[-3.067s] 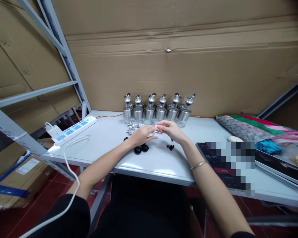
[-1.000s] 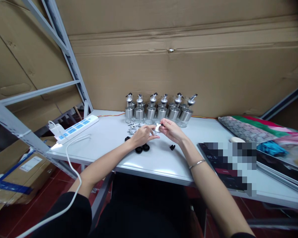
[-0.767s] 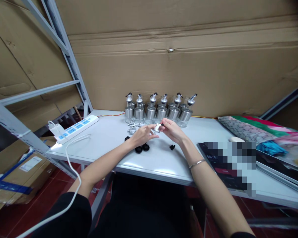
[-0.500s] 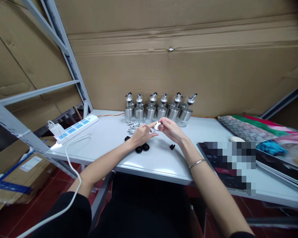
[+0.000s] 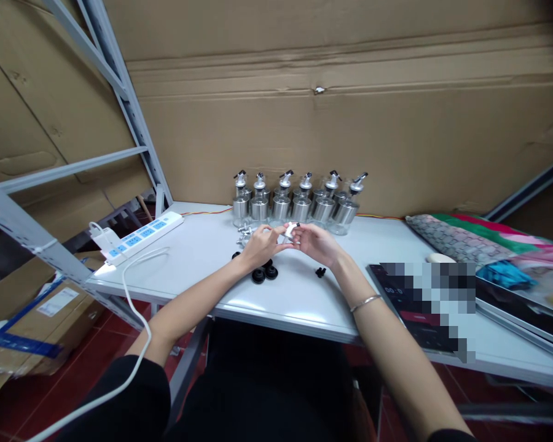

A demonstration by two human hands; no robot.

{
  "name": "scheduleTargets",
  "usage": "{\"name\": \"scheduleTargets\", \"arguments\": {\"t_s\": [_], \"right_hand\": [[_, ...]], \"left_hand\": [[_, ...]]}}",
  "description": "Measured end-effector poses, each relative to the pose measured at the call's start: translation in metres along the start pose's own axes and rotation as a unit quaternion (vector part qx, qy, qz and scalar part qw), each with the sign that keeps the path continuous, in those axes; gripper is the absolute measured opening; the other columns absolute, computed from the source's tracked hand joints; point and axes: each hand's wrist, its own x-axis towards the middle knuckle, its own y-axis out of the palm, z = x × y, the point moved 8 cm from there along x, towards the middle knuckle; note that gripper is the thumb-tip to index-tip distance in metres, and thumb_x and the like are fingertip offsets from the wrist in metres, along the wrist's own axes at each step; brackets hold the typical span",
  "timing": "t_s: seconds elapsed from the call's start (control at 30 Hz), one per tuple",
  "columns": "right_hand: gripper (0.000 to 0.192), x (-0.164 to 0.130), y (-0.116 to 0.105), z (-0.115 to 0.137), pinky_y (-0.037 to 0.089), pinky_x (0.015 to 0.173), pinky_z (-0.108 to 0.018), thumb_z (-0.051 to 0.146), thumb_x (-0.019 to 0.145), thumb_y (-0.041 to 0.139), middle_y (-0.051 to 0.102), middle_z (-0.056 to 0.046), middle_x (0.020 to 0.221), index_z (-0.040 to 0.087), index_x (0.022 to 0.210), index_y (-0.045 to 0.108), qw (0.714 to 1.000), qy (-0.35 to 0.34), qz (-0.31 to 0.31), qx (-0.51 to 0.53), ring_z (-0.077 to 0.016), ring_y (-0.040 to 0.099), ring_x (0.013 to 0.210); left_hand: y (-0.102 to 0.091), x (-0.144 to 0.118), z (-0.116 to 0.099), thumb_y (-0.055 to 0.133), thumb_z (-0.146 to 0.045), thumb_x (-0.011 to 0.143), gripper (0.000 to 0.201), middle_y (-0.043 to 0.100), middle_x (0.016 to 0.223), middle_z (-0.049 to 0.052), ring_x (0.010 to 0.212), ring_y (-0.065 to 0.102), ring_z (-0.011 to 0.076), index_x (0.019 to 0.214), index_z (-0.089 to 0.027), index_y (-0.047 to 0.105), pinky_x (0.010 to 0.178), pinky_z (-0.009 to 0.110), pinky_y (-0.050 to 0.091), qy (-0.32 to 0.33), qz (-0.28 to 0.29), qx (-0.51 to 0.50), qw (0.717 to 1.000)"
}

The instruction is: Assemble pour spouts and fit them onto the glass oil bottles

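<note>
Between my hands, over the middle of the table, is a white and silver pourer spout (image 5: 290,230) with a small black piece at its upper right. My left hand (image 5: 260,247) pinches it from the left, while the fingers of my right hand (image 5: 320,245) close round it from the right. Several more silver pourer spouts (image 5: 244,235) lie just behind my left hand, partly hidden by it. Black round caps (image 5: 258,275) rest below that hand. Small black pieces (image 5: 320,272) sit together under my right wrist.
A row of glass and steel bottles (image 5: 281,209) with pourers stands against the cardboard. To the left lies a power strip (image 5: 142,236) with a white cable (image 5: 125,279). A dark, partly blurred-out device (image 5: 396,301) and a colourful cloth bundle (image 5: 470,239) are on the right.
The pourer spout has turned in my fingers, its black piece now showing at the upper right. My right hand has lowered slightly and both hands are closer together.
</note>
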Motion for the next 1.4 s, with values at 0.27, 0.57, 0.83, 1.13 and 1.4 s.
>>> {"name": "scheduleTargets", "arguments": {"t_s": [0.27,0.57,0.83,1.13,1.4], "right_hand": [[0.022,-0.002,-0.005,0.003,0.047,0.077,-0.034,0.026,0.073,0.052,0.056,-0.002,0.070,0.020,0.089,0.067,1.000,-0.010,-0.007,0.013,-0.0165,0.050,0.069],[0.020,-0.001,-0.001,0.001,0.047,0.081,-0.035,0.035,0.079,0.057,0.063,-0.004,0.083,0.021,0.090,0.066,1.000,-0.018,-0.019,0.013,-0.0183,0.058,0.084],[0.022,0.001,-0.016,0.007,0.046,0.078,-0.035,0.044,0.081,0.054,0.064,-0.004,0.084,0.023,0.080,0.061,0.997,-0.026,-0.066,0.023,-0.0189,0.058,0.081],[0.021,0.000,-0.021,0.008,0.046,0.078,-0.036,0.042,0.081,0.054,0.065,-0.005,0.087,0.023,0.072,0.058,0.995,-0.027,-0.082,0.058,-0.0196,0.058,0.079],[0.020,0.001,-0.022,0.007,0.048,0.076,-0.035,0.040,0.083,0.055,0.066,-0.003,0.081,0.023,0.074,0.061,0.994,-0.026,-0.065,0.085,-0.0178,0.058,0.071]], "left_hand": [[-0.002,0.001,0.005,0.052,-0.044,0.091,0.035,0.070,0.081,0.003,0.068,0.068,0.0165,0.111,-0.017,0.043,0.078,0.034,0.051,-0.021,0.007,-0.005,1.000],[-0.002,0.003,0.008,0.051,-0.045,0.091,0.036,0.071,0.090,0.006,0.068,0.067,0.0153,0.112,-0.017,0.042,0.078,0.032,0.048,-0.050,0.032,-0.030,0.998],[-0.007,0.003,0.012,0.052,-0.033,0.090,0.017,0.066,0.080,0.001,0.084,0.059,0.0178,0.088,-0.018,0.060,0.082,0.033,0.039,-0.021,0.142,-0.051,0.988],[0.007,-0.005,0.006,0.059,-0.038,0.085,0.039,0.058,0.063,0.002,0.074,0.051,0.0172,0.053,-0.016,0.054,0.073,0.031,0.035,0.011,0.232,-0.041,0.972],[0.015,-0.006,0.008,0.055,-0.032,0.090,0.036,0.056,0.066,0.002,0.069,0.051,0.0152,0.058,-0.015,0.056,0.065,0.028,0.032,0.017,0.217,-0.037,0.975]]}}
